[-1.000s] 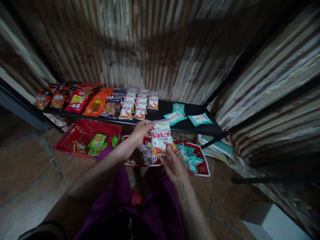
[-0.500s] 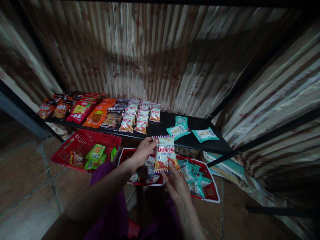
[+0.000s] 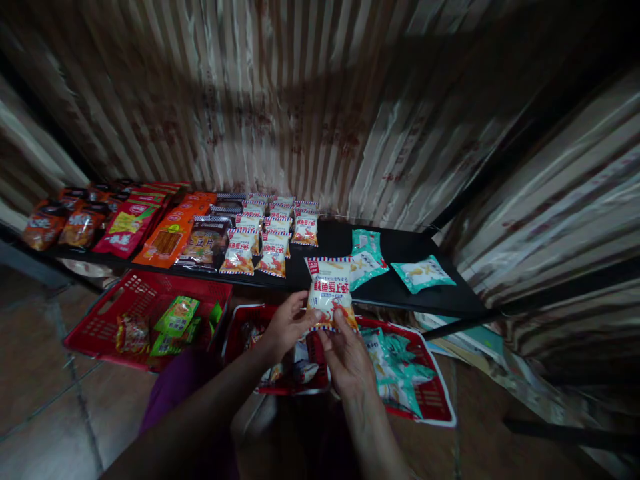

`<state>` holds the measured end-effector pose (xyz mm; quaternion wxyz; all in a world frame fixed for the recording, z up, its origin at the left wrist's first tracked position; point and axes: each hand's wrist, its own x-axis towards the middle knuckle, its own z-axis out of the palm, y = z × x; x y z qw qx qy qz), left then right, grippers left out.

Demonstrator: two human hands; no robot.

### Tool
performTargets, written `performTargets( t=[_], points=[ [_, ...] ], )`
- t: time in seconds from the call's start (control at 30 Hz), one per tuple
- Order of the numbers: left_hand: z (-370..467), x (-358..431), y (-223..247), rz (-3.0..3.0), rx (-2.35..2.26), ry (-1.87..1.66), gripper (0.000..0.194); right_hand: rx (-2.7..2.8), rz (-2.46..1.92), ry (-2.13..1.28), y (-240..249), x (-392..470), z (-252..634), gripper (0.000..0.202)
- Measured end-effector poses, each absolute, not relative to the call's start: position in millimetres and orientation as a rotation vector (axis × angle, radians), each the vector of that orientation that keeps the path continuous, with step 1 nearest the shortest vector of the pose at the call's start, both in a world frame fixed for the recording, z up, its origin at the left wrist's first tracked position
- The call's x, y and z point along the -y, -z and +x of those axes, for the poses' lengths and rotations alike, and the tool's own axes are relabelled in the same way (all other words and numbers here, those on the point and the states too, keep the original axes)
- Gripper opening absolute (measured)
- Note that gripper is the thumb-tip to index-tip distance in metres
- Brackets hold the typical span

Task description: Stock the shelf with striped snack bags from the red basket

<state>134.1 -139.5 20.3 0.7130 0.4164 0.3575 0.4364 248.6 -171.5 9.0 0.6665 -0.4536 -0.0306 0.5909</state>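
Observation:
A white and orange snack bag (image 3: 330,291) with striped ends is held upright between my two hands, in front of the black shelf (image 3: 400,297). My left hand (image 3: 290,325) pinches its lower left edge. My right hand (image 3: 349,353) grips the lower right, thumb on the front and fingers behind. Matching snack bags (image 3: 274,250) stand in rows on the shelf, left of the held one. Just behind it and to the right lie teal snack bags (image 3: 423,273). Below my hands, a red basket (image 3: 231,333) holds several more striped-end bags.
Orange, pink and brown snack packs (image 3: 167,233) line the shelf's left part. On the floor, one red basket (image 3: 95,327) contains green packets, and another red basket (image 3: 447,400) holds teal bags. Black shelf posts rise at both sides; a striped curtain (image 3: 300,100) hangs behind.
Both hands have raised the bag slightly toward the shelf. My left hand has slid from the bag's upper left corner down to its lower left edge. The camera view has shifted.

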Motion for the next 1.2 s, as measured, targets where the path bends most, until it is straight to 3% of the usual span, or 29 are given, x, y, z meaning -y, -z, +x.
performTargets(
  t=[0.2,0.4,0.57,0.77,0.9,1.03,1.2],
  points=[
    [141,116,-9,0.862,-0.826,-1.054,0.057,0.076,-1.03,-1.354,4,153,246,0.024],
    [146,100,2,0.915,-0.802,-1.069,0.074,0.199,-0.983,-1.372,19,141,244,0.03],
    [148,83,13,0.937,-0.808,-1.148,0.069,0.395,-1.004,-1.357,14,123,260,0.042],
    [148,62,22,1.315,-0.929,-1.087,0.058,0.488,-1.173,-1.102,8,85,289,0.054],
    [147,54,26,1.624,-1.056,-1.058,0.054,0.886,-1.351,-0.643,-7,61,308,0.062],
    [147,47,29,1.808,-1.093,-1.038,0.052,1.334,-1.414,-0.549,-36,36,319,0.033],
    [149,43,35,1.772,-1.032,-1.093,0.052,1.492,-1.476,-0.92,-46,9,329,0.029]
  ],
)
